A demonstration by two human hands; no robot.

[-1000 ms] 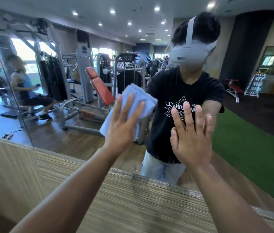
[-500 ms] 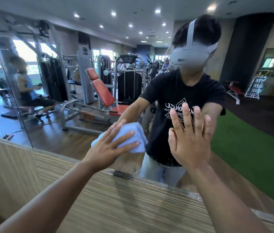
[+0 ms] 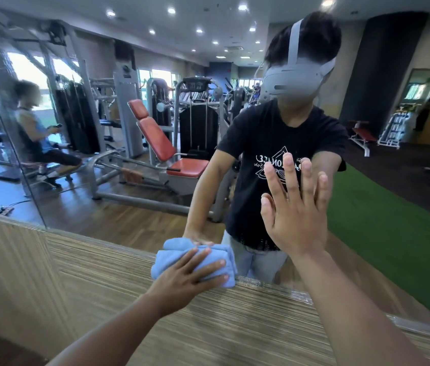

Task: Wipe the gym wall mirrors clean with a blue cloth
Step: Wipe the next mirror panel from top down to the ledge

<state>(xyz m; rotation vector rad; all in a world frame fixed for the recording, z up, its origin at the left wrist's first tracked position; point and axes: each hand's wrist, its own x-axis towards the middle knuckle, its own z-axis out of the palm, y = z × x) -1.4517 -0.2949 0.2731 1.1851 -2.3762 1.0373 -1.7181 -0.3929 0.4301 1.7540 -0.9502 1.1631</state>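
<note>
Mirror (image 3: 129,207) glass is filling the wall above a striped wood-grain panel (image 3: 102,286), reflecting gym machines and the person. Right hand (image 3: 295,215) is lying flat against the glass, fingers straight and slightly apart. Left hand (image 3: 187,278) is pressing on the bunched blue cloth (image 3: 163,262), fingers straight and spread; the cloth is sitting at the mirror's bottom edge, overlapping the panel.

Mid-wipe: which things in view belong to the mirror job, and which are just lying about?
Job: wall mirror; blue cloth at its bottom edge; left hand pressing the cloth; right hand flat on the glass.
Not the job: wood-grain panel below the mirror; reflected red bench, green turf, seated person.
</note>
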